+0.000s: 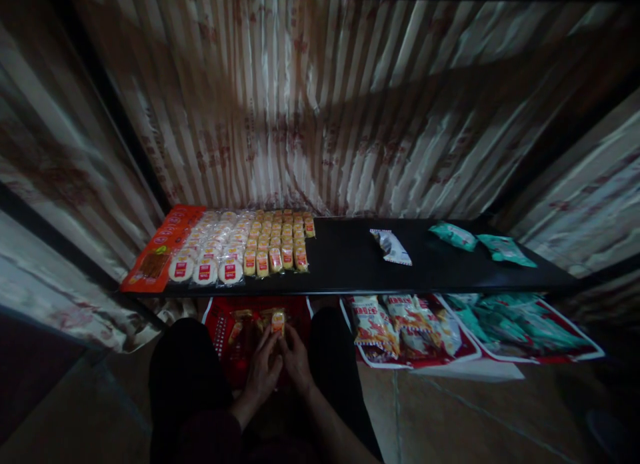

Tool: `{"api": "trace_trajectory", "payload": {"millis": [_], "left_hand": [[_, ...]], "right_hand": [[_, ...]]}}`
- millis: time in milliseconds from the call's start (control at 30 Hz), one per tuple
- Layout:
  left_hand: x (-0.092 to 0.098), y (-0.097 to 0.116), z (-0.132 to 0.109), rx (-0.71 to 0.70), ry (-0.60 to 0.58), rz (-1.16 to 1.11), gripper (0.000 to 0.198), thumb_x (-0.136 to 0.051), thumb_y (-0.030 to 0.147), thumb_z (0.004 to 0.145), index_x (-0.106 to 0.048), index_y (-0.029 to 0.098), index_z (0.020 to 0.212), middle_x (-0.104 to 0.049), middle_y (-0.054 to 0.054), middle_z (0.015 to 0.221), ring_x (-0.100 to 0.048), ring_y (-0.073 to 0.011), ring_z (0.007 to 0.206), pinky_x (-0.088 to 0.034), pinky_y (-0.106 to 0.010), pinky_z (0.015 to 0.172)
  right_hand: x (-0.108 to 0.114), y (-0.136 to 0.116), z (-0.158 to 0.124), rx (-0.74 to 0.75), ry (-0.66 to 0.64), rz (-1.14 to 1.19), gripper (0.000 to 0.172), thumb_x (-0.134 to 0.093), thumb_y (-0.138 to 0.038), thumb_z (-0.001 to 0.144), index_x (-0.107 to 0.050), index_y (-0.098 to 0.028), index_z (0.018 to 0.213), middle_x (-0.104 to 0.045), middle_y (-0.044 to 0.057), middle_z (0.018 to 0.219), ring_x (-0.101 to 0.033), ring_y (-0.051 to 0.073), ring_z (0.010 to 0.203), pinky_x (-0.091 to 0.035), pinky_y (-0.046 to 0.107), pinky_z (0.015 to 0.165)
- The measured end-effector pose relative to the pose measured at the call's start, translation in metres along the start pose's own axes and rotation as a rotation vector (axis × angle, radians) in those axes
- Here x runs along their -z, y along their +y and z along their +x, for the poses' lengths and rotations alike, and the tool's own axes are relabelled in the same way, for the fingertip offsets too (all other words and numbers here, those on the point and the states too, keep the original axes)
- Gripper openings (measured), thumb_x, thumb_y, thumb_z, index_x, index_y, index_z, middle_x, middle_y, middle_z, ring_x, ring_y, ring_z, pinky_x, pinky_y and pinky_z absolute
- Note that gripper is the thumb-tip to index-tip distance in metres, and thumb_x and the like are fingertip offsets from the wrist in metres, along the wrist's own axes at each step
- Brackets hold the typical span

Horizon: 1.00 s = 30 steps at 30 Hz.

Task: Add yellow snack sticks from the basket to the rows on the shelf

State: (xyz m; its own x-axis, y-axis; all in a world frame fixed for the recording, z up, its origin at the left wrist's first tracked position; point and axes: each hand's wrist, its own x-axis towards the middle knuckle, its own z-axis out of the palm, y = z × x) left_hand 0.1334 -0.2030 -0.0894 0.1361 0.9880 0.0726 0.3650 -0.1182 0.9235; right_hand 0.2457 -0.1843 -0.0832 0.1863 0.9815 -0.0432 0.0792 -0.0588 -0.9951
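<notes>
Pleated curtain [320, 104] behind black shelf [345, 271]; yellow packets [275, 241] in close rows toward the left, front labels [287, 259] toward near edge, probably for easy reading. Nearer, above red container [300, 309], single wrapped packet [278, 322] gripped by fingertips of left hand [263, 371] and right hand [297, 361] together, seemingly for steadiness.

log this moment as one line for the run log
left hand: holding yellow wrapped snack | right hand: same snack | below: red basket | black shelf: packaged snack rows

One head cam, worn up top — looking forward and down
Peers over the person's knees [187, 344] — hands [261, 372] low and close, black shelf [343, 257] mid-view, striped curtain [300, 117] farther back.
</notes>
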Motion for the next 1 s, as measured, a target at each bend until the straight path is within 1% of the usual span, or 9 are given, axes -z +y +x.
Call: {"api": "trace_trajectory", "payload": {"millis": [133, 200, 300, 367, 500, 600, 733, 833, 1000], "left_hand": [[-0.003, 0.011, 0.005, -0.023, 0.020, -0.025, 0.051, -0.048, 0.040, 0.082, -0.050, 0.018, 0.128, -0.036, -0.014, 0.146, -0.034, -0.0260, 0.134, -0.039, -0.044, 0.104], [-0.005, 0.019, 0.008, -0.025, 0.013, -0.058, 0.055, -0.047, 0.041, 0.082, -0.045, 0.018, 0.132, -0.037, -0.014, 0.145, -0.033, -0.0252, 0.134, -0.039, -0.043, 0.104], [-0.009, 0.033, 0.014, -0.001, 0.000, -0.112, 0.058, -0.043, 0.042, 0.085, -0.037, 0.017, 0.137, -0.039, -0.014, 0.144, -0.037, -0.0233, 0.132, -0.038, -0.042, 0.104], [-0.012, 0.040, 0.019, 0.017, 0.011, -0.126, 0.059, -0.043, 0.042, 0.085, -0.035, 0.017, 0.138, -0.039, -0.013, 0.144, -0.037, -0.0223, 0.132, -0.037, -0.041, 0.105], [-0.018, 0.054, 0.026, 0.031, 0.036, -0.110, 0.056, -0.043, 0.039, 0.086, -0.036, 0.017, 0.137, -0.039, -0.011, 0.145, -0.035, -0.0205, 0.133, -0.034, -0.039, 0.108], [-0.021, 0.066, 0.034, 0.023, 0.018, -0.070, 0.054, -0.041, 0.037, 0.086, -0.038, 0.017, 0.136, -0.042, -0.011, 0.142, -0.039, -0.0200, 0.131, -0.032, -0.039, 0.108], [-0.026, 0.084, 0.047, -0.026, 0.045, -0.029, 0.050, -0.042, 0.032, 0.085, -0.043, 0.018, 0.132, -0.047, -0.012, 0.138, -0.042, -0.0206, 0.128, -0.033, -0.040, 0.107], [-0.031, 0.094, 0.057, -0.065, 0.076, -0.011, 0.046, -0.042, 0.029, 0.084, -0.046, 0.018, 0.129, -0.051, -0.012, 0.133, -0.046, -0.0206, 0.124, -0.036, -0.040, 0.105], [-0.036, 0.109, 0.073, -0.060, 0.109, 0.024, 0.044, -0.041, 0.026, 0.083, -0.050, 0.016, 0.125, -0.055, -0.013, 0.127, -0.049, -0.0206, 0.120, -0.037, -0.039, 0.104]], "right_hand": [[0.007, -0.006, 0.004, 0.051, 0.070, -0.054, 0.042, -0.057, -0.047, 0.075, -0.065, -0.020, 0.107, -0.071, 0.007, 0.103, -0.064, 0.023, 0.099, -0.052, 0.032, 0.085], [0.011, -0.008, 0.006, 0.060, 0.096, -0.074, 0.043, -0.056, -0.047, 0.076, -0.065, -0.020, 0.108, -0.070, 0.008, 0.105, -0.064, 0.023, 0.100, -0.051, 0.032, 0.086], [0.017, -0.009, 0.009, 0.043, 0.118, -0.074, 0.044, -0.056, -0.045, 0.077, -0.063, -0.018, 0.110, -0.068, 0.010, 0.110, -0.063, 0.024, 0.104, -0.050, 0.034, 0.090], [0.022, -0.010, 0.011, 0.037, 0.130, -0.065, 0.044, -0.056, -0.044, 0.077, -0.062, -0.018, 0.112, -0.067, 0.011, 0.112, -0.062, 0.024, 0.105, -0.049, 0.035, 0.092], [0.033, -0.017, 0.017, 0.086, 0.189, -0.102, 0.039, -0.056, -0.042, 0.077, -0.063, -0.018, 0.108, -0.066, 0.010, 0.109, -0.062, 0.023, 0.103, -0.048, 0.035, 0.092], [0.041, -0.023, 0.023, 0.127, 0.218, -0.164, 0.039, -0.054, -0.043, 0.079, -0.063, -0.019, 0.108, -0.066, 0.010, 0.104, -0.062, 0.022, 0.099, -0.048, 0.035, 0.090], [0.051, -0.032, 0.032, 0.159, 0.261, -0.217, 0.038, -0.054, -0.043, 0.079, -0.063, -0.019, 0.108, -0.065, 0.010, 0.100, -0.061, 0.022, 0.096, -0.049, 0.036, 0.088], [0.058, -0.042, 0.039, 0.162, 0.259, -0.239, 0.038, -0.053, -0.043, 0.079, -0.063, -0.018, 0.106, -0.065, 0.010, 0.099, -0.061, 0.022, 0.093, -0.049, 0.036, 0.085], [0.069, -0.059, 0.051, 0.165, 0.231, -0.283, 0.040, -0.050, -0.043, 0.080, -0.064, -0.016, 0.105, -0.066, 0.011, 0.100, -0.061, 0.023, 0.093, -0.048, 0.036, 0.085]]}}
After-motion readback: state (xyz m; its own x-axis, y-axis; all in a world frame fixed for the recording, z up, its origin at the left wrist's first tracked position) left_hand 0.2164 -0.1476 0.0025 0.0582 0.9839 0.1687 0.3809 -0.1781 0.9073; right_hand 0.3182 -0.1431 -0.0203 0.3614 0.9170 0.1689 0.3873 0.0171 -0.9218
